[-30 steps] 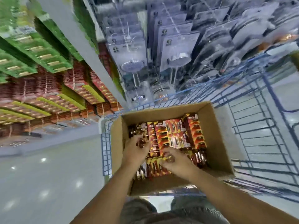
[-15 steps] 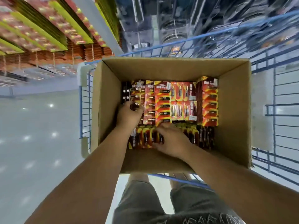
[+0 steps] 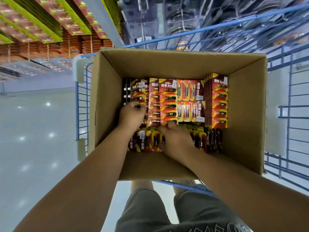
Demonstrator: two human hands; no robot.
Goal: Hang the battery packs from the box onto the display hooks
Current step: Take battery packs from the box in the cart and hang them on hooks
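Where the head camera looks down, a brown cardboard box (image 3: pixel 247 114) with flat, stiff walls sits in a blue wire cart (image 3: pixel 287 104). The box is full of battery packs (image 3: pixel 168 104), flat shiny cards in red and yellow, packed in tight rows. Some stand on edge at the right side. The left hand (image 3: pixel 132 114) is deep in the box at the left rows. Its fingers (image 3: pixel 139 104) are curled narrow around the top of one pack. The right hand (image 3: pixel 177 141) lies flat on the near row, and its fingers are spread over the packs; I cannot tell if they hold one. Blurry display hooks (image 3: pixel 50 30) with more red packs hang up at the left.
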